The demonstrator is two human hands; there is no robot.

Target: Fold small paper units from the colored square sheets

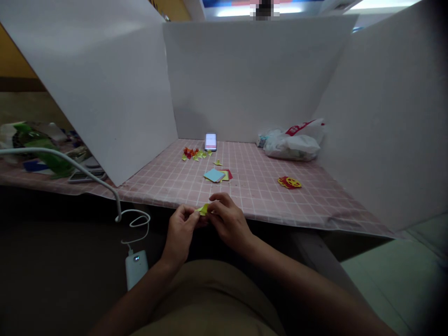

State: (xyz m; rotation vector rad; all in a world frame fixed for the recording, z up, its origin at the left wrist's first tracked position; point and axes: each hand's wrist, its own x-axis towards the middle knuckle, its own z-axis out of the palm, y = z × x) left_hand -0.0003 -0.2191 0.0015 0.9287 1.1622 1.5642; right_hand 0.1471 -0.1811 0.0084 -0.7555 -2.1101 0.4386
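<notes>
My left hand [182, 228] and my right hand [227, 219] meet just in front of the table's near edge, both pinched on one small yellow-green folded paper piece [203, 209]. On the pink checked tablecloth [252, 196] beyond them lies a small stack of coloured paper squares [217, 175], light blue on top. Farther back sits a cluster of several small folded pieces [194, 153], red and yellow-green, with one loose folded piece [218, 163] near it.
White boards wall the table on the left, back and right. A lit phone [210, 141] leans at the back. A white plastic bag [292, 143] lies back right, a red and yellow cut-out [289, 182] nearer. A power bank [136, 273] with white cable rests by my left leg.
</notes>
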